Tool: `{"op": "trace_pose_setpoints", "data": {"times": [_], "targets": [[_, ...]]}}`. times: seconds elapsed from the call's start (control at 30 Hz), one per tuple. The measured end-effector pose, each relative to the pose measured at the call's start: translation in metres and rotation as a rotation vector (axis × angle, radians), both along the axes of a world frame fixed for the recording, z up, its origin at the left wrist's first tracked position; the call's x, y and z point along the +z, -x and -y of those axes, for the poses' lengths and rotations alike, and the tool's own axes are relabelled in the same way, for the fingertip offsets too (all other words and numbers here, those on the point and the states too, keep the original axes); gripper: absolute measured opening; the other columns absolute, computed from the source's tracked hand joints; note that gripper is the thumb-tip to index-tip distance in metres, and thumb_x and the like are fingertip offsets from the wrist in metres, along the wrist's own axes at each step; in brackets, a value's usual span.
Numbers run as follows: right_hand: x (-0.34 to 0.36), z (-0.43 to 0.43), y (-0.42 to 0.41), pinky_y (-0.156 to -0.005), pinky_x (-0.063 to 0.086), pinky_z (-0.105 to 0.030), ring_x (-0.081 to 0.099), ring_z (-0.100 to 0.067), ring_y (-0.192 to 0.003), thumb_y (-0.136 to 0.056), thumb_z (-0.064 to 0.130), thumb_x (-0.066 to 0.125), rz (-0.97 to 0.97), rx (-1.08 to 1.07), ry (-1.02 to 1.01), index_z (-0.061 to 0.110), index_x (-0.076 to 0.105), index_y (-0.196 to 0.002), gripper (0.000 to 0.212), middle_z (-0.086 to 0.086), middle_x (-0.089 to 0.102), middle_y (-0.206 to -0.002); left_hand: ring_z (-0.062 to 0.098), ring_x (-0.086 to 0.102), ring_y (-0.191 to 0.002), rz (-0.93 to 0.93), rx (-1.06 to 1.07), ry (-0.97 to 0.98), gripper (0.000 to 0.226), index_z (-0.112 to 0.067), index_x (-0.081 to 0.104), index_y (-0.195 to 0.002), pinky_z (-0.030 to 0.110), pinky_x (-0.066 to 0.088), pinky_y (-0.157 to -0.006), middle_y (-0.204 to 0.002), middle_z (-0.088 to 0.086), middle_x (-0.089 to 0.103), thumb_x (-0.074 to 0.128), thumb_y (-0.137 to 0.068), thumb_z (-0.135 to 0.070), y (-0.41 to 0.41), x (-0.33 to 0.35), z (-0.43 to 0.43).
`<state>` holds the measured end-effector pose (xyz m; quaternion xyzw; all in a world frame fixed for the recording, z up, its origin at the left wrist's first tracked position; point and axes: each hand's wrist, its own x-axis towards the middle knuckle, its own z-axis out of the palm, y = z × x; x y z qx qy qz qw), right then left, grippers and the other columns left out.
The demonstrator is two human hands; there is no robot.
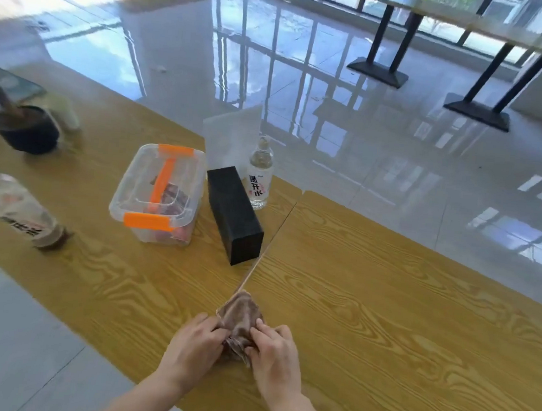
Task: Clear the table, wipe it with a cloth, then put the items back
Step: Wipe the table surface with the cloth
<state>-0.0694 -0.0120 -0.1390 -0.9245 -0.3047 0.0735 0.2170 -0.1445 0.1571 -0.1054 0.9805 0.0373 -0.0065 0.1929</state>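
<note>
two hands gripping a brown cloth [241, 311] on a wooden table [385, 315].
the left hand [197, 337] and right hand [274, 349] both pinch its near end with curled fingers, over the seam between two tabletops. farther back stand a clear box [158, 194] with orange clips, a black box [234, 215] and an upright water bottle [260, 174]; another bottle [14, 210] lies at the left.
</note>
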Motion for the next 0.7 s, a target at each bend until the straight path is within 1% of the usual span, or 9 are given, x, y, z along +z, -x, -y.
{"op": "trace_pose_setpoints", "data": {"times": [0.13, 0.2, 0.27, 0.33, 0.4, 0.57, 0.6, 0.67, 0.7], "targets": [[0.000, -0.052, 0.001, -0.085, 0.051, -0.027, 0.051, -0.019, -0.093, -0.082, 0.016, 0.075, 0.002, 0.089, -0.041, 0.016, 0.074, -0.110, 0.029, 0.002, 0.069, -0.124, 0.025, 0.063, -0.071, 0.042, 0.095, -0.025, 0.018, -0.017, 0.075, -0.077, 0.037, 0.056, -0.062, -0.078, 0.000, 0.068, 0.083, -0.065, -0.008, 0.015, -0.005, -0.045], [0.001, -0.074, 0.002, -0.086, 0.050, -0.027, 0.051, -0.020, -0.092, -0.081, 0.017, 0.074, 0.007, 0.122, -0.047, 0.017, 0.075, -0.107, 0.026, 0.001, 0.070, -0.122, 0.026, 0.062, -0.070, 0.065, 0.122, -0.040, 0.005, -0.017, 0.074, -0.077, 0.039, 0.055, -0.063, -0.078, 0.001, 0.068, 0.072, -0.073, -0.015, 0.021, -0.006, -0.062], [0.001, -0.093, 0.005, -0.089, 0.049, -0.028, 0.053, -0.023, -0.096, -0.081, 0.018, 0.073, 0.015, 0.159, -0.049, 0.017, 0.074, -0.104, 0.023, -0.001, 0.069, -0.122, 0.026, 0.059, -0.068, 0.079, 0.172, -0.031, 0.014, -0.017, 0.073, -0.075, 0.038, 0.054, -0.058, -0.076, 0.000, 0.067, 0.061, -0.077, -0.023, 0.026, -0.005, -0.080], [0.000, -0.112, 0.010, -0.099, 0.044, -0.031, 0.051, -0.026, -0.109, -0.086, 0.020, 0.069, 0.005, 0.204, -0.032, 0.016, 0.071, -0.112, 0.027, -0.002, 0.064, -0.131, 0.025, 0.058, -0.068, 0.071, 0.204, -0.055, 0.003, -0.017, 0.073, -0.076, 0.039, 0.054, -0.056, -0.077, 0.000, 0.067, 0.073, -0.074, -0.018, 0.033, -0.007, -0.097], [0.000, -0.127, 0.013, -0.106, 0.040, -0.033, 0.046, -0.027, -0.119, -0.089, 0.022, 0.066, -0.020, 0.227, -0.015, 0.017, 0.067, -0.121, 0.033, -0.002, 0.058, -0.140, 0.025, 0.058, -0.068, 0.048, 0.234, -0.056, 0.017, -0.018, 0.074, -0.079, 0.039, 0.054, -0.056, -0.080, 0.000, 0.068, 0.083, -0.066, -0.011, 0.039, -0.008, -0.113], [0.003, -0.155, 0.019, -0.113, 0.031, -0.037, 0.037, -0.026, -0.131, -0.091, 0.025, 0.064, -0.058, 0.268, 0.037, 0.021, 0.057, -0.134, 0.044, 0.000, 0.047, -0.149, 0.026, 0.063, -0.072, -0.009, 0.331, -0.120, 0.030, -0.022, 0.076, -0.084, 0.037, 0.052, -0.058, -0.088, -0.003, 0.071, 0.089, -0.060, -0.009, 0.048, -0.007, -0.137], [0.004, -0.157, 0.018, -0.113, 0.030, -0.038, 0.036, -0.026, -0.133, -0.092, 0.026, 0.064, -0.066, 0.276, 0.048, 0.022, 0.056, -0.136, 0.045, 0.001, 0.046, -0.150, 0.027, 0.064, -0.074, -0.009, 0.354, -0.130, 0.028, -0.022, 0.076, -0.085, 0.037, 0.052, -0.059, -0.089, -0.003, 0.072, 0.086, -0.062, -0.009, 0.048, -0.007, -0.139], [0.007, -0.158, 0.014, -0.115, 0.027, -0.038, 0.032, -0.026, -0.137, -0.094, 0.027, 0.062, -0.104, 0.290, 0.063, 0.022, 0.053, -0.140, 0.047, 0.001, 0.043, -0.153, 0.029, 0.064, -0.080, -0.033, 0.391, -0.112, 0.021, -0.024, 0.076, -0.086, 0.039, 0.051, -0.065, -0.091, -0.005, 0.071, 0.072, -0.067, -0.015, 0.048, -0.005, -0.139], [0.009, -0.157, 0.012, -0.116, 0.025, -0.038, 0.031, -0.025, -0.138, -0.095, 0.027, 0.060, -0.134, 0.294, 0.055, 0.022, 0.052, -0.141, 0.047, 0.001, 0.043, -0.153, 0.028, 0.063, -0.084, -0.057, 0.407, -0.096, 0.023, -0.025, 0.075, -0.086, 0.040, 0.049, -0.068, -0.091, -0.007, 0.070, 0.066, -0.066, -0.019, 0.048, -0.001, -0.137]]}}
